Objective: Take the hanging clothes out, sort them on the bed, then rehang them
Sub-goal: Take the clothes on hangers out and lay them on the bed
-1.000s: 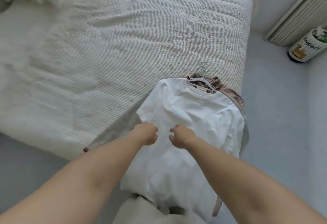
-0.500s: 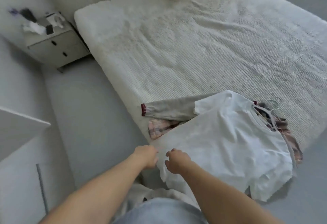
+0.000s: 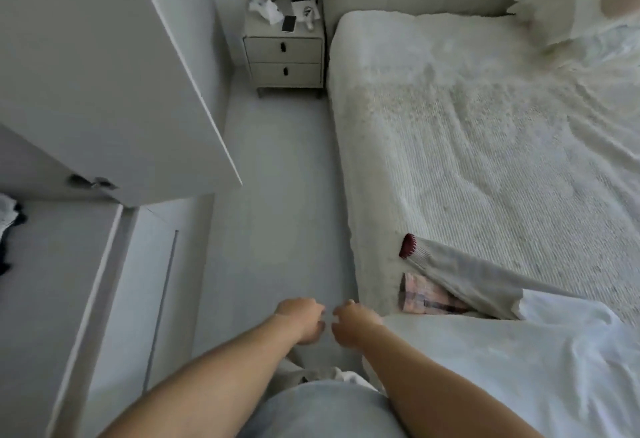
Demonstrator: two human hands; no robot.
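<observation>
A white T-shirt (image 3: pixel 502 368) lies flat on the near corner of the bed (image 3: pixel 485 160). Under it lie a grey sweater sleeve (image 3: pixel 460 275) with a dark red cuff and a pink plaid garment (image 3: pixel 426 299). My left hand (image 3: pixel 301 320) and my right hand (image 3: pixel 353 325) hover close together over the floor, just left of the T-shirt's edge. Their fingers are loosely curled and hold nothing. No hanger shows in this view.
An open white wardrobe door (image 3: pixel 121 91) stands at the left, with dark clothes (image 3: pixel 7 229) at the frame's edge. A nightstand (image 3: pixel 285 56) with a phone and small items stands by the headboard. Pillows (image 3: pixel 561 4) lie at the bed's head. A floor strip runs between wardrobe and bed.
My view has swung left from the bed toward the wardrobe. Both hands have come off the white T-shirt and now hang beside the bed.
</observation>
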